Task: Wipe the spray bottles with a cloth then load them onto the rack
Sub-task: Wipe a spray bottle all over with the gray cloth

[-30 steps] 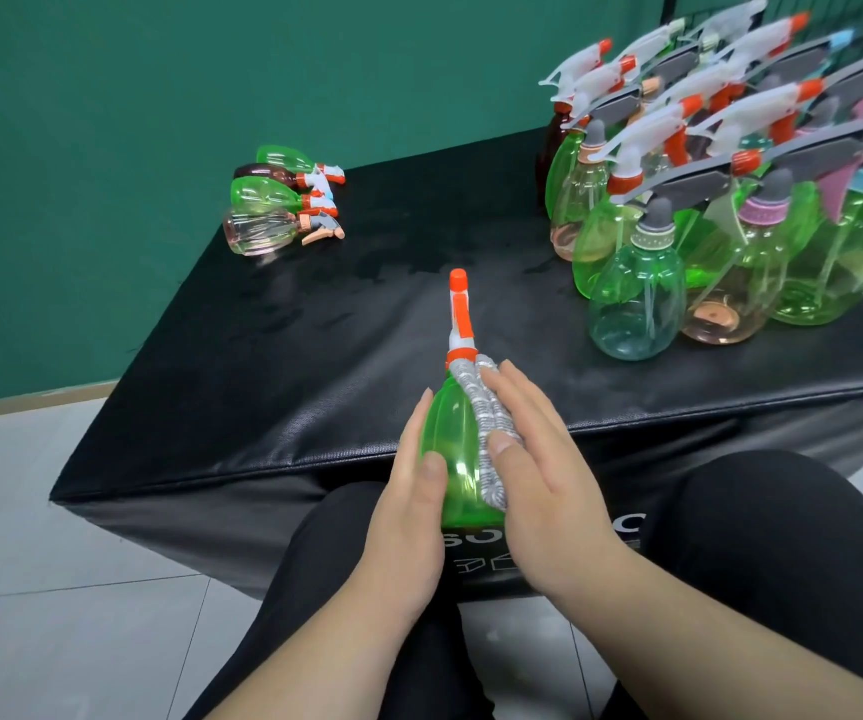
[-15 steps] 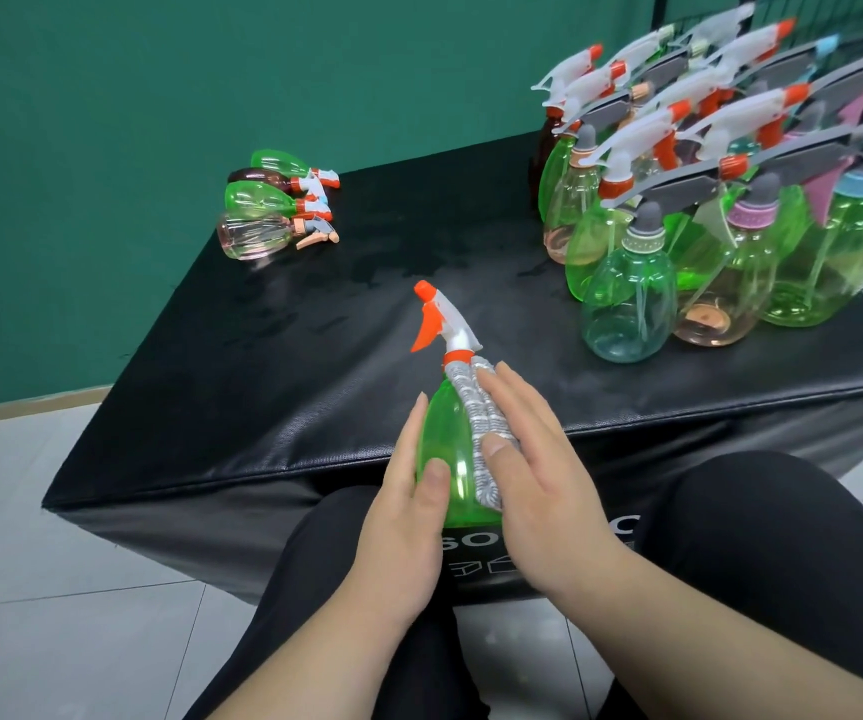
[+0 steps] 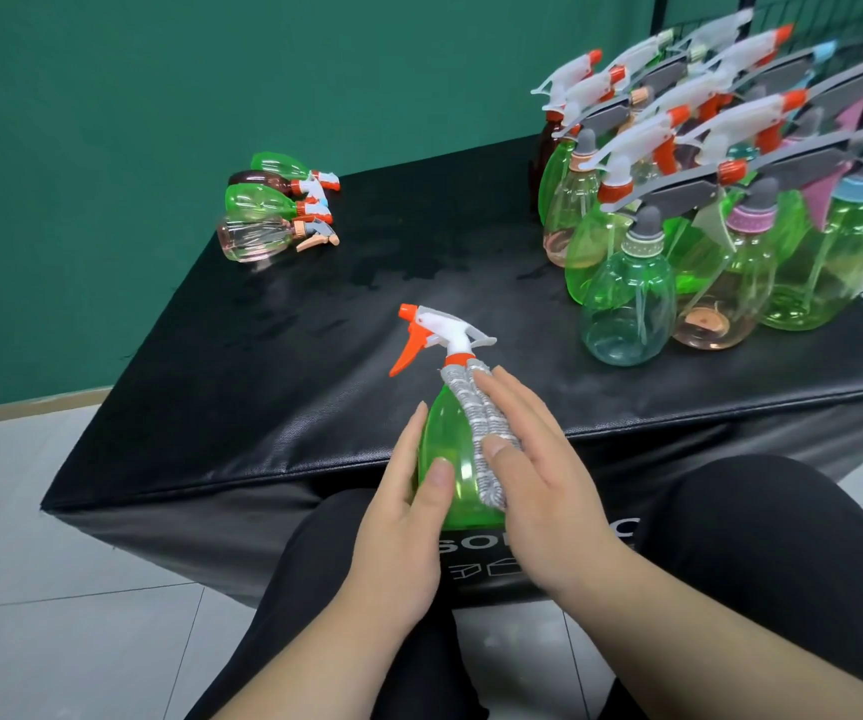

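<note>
Front face of the black desk [image 3: 263, 387], 6 o'clock: white lettering [image 3: 471, 542] reads "SO", the middle is hidden behind the hands, and a "C" shows at the far end; small outline icons sit below it, too small to read. No label can be made out on any bottle. Green spray bottle [image 3: 452, 459] is upright at the 6 o'clock edge of the desk, body translucent, liquid level cannot be told; white head, orange collar, orange trigger and nozzle tip pointing toward 10 o'clock. Left hand [image 3: 403, 517] grips the body, thumb on the near face, fingers wrapped round the far side. Right hand [image 3: 538, 485] has its fingers nearly straight and together, pressing a grey-and-white cloth [image 3: 489, 433] against the bottle's 3 o'clock side from collar to lower body, thumb on the cloth. At 10 o'clock, 4 lying bottles [image 3: 273, 210]: 2 green, 1 brown, 1 clear pink, heads toward 3 o'clock. At 2 o'clock, a standing cluster of bottles [image 3: 626, 309], green, pink and brown, packed touching; dip tubes visible in the nearest. Black wire rack [image 3: 662, 23] stands behind the cluster.
</note>
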